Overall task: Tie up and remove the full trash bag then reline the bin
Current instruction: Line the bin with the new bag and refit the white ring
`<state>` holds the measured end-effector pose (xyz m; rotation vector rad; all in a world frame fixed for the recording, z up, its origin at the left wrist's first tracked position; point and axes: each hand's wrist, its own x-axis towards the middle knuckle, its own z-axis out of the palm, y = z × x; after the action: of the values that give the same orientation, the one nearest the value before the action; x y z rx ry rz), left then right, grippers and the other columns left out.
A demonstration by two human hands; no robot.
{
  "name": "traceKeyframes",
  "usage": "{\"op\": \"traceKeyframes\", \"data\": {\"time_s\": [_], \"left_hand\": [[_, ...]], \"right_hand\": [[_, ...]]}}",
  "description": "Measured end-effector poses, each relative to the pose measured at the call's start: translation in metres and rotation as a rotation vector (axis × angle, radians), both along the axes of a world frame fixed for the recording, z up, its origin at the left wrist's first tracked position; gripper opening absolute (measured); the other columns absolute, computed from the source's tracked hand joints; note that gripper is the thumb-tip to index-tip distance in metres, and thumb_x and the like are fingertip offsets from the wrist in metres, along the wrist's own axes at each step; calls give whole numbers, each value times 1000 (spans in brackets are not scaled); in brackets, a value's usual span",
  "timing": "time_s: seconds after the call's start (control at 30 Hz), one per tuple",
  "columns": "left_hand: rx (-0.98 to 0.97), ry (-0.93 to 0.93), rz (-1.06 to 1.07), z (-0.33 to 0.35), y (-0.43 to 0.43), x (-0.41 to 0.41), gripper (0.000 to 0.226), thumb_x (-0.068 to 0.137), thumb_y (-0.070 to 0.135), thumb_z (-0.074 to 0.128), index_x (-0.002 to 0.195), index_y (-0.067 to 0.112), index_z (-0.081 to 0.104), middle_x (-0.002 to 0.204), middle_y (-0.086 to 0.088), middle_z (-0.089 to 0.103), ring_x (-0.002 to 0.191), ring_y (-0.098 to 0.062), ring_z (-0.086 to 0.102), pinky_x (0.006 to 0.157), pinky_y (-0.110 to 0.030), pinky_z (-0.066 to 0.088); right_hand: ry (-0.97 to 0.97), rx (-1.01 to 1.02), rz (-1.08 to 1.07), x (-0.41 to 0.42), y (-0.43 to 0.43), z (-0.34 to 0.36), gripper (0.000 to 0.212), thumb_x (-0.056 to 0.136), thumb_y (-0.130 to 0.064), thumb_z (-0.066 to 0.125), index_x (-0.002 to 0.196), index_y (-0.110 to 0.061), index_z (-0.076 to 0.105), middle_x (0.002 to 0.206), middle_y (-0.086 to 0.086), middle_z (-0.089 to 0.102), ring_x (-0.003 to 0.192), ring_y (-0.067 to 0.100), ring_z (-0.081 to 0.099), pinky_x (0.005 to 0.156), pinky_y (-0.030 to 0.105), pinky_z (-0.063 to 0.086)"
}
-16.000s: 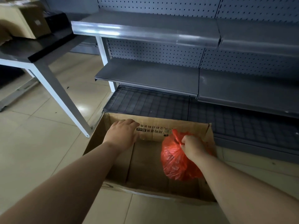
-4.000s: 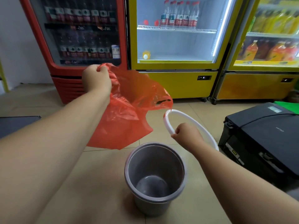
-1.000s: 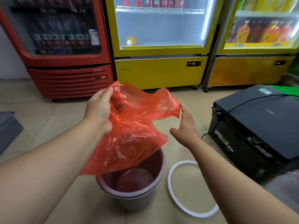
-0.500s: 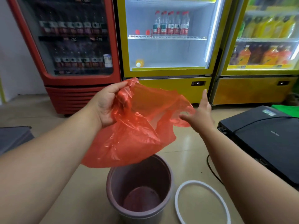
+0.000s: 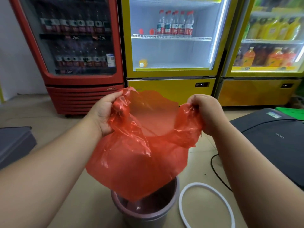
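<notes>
A thin red plastic bag [image 5: 139, 160] hangs in the air, its mouth spread wide between both hands. My left hand [image 5: 103, 112] pinches the bag's left rim. My right hand [image 5: 205, 111] grips the right rim. The bag's bottom dips into the grey round bin [image 5: 146, 213], which stands on the floor below and is mostly hidden by the bag. A white plastic ring [image 5: 207, 204] lies flat on the floor just right of the bin.
A black printer [image 5: 271, 142] sits on the floor at right, its black cable [image 5: 217, 171] trailing toward the ring. A red drinks cooler [image 5: 79, 89] and two yellow coolers [image 5: 171, 89] stand close ahead. A grey box [image 5: 14, 143] lies at left.
My right hand, open beside the bag half a second ago, has closed on its right rim. Both hands have pulled the mouth apart and the bag has dropped lower over the bin.
</notes>
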<state>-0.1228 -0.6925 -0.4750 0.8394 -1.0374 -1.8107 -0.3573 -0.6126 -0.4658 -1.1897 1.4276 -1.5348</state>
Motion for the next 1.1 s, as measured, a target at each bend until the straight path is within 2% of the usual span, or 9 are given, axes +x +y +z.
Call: {"op": "traceKeyframes", "data": {"time_s": [0.23, 0.37, 0.53, 0.63, 0.7, 0.8, 0.93, 1.0, 1.1], "left_hand": [[109, 69, 189, -49, 2, 4, 29, 81, 40, 57, 65, 18, 68, 61, 2, 50, 57, -14, 44, 60, -31, 40], [143, 99, 295, -62, 8, 5, 29, 82, 40, 58, 64, 18, 62, 52, 2, 58, 44, -15, 54, 56, -25, 49], [139, 39, 429, -81, 17, 6, 19, 85, 35, 59, 76, 19, 63, 46, 5, 61, 36, -10, 54, 42, -17, 46], [14, -47, 423, -100, 23, 14, 15, 85, 24, 63, 91, 11, 63, 55, 0, 60, 42, -11, 53, 45, -21, 45], [-146, -294, 390, -113, 25, 22, 20, 81, 16, 68, 99, 7, 63, 61, -1, 62, 50, -13, 56, 52, -27, 46], [-302, -820, 374, -133, 23, 37, 29, 72, 19, 77, 98, 13, 66, 83, -4, 70, 76, -22, 66, 74, -35, 53], [-279, -1450, 301, -158, 13, 52, 36, 79, 42, 62, 108, 23, 67, 107, -16, 65, 107, -36, 56, 90, -39, 48], [-128, -1550, 192, -169, 13, 53, 46, 84, 52, 50, 126, 35, 53, 124, -16, 57, 119, -38, 47, 100, -42, 42], [-72, -1385, 63, -176, 22, 41, 47, 96, 46, 33, 138, 27, 41, 139, -15, 49, 130, -35, 43, 109, -42, 33]], "right_hand": [[-169, -46, -101, 20, 1, -31, 32, 78, 5, 33, 58, -13, 49, 53, 2, 44, 44, 11, 41, 42, 21, 34], [-257, -106, -167, 30, 0, -49, 36, 79, 7, 31, 56, -14, 48, 40, -7, 44, 35, 5, 40, 38, 17, 32], [-257, -81, -195, 43, -3, -70, 35, 81, 10, 28, 59, -12, 45, 40, -6, 45, 31, 2, 42, 35, 13, 33], [-155, 9, -174, 46, -8, -97, 23, 76, -3, 34, 59, -14, 45, 54, 4, 44, 48, 16, 47, 49, 23, 37], [-3, 92, -142, 46, -11, -118, 8, 67, -16, 42, 60, -19, 43, 58, 3, 41, 58, 19, 40, 55, 31, 31], [275, 185, -86, 45, -13, -145, 15, 74, -13, 59, 73, -20, 46, 66, -1, 46, 62, 18, 43, 56, 29, 34], [620, 379, -22, 46, -20, -170, 52, 79, -5, 58, 129, -13, 50, 121, 7, 50, 110, 22, 53, 84, 23, 42], [728, 427, 7, 49, -23, -178, 47, 82, -5, 53, 129, -11, 56, 131, 10, 57, 121, 22, 52, 96, 23, 39], [776, 438, -5, 54, -24, -176, 32, 84, -7, 48, 104, -9, 72, 108, 14, 71, 104, 29, 63, 81, 28, 47]]}}
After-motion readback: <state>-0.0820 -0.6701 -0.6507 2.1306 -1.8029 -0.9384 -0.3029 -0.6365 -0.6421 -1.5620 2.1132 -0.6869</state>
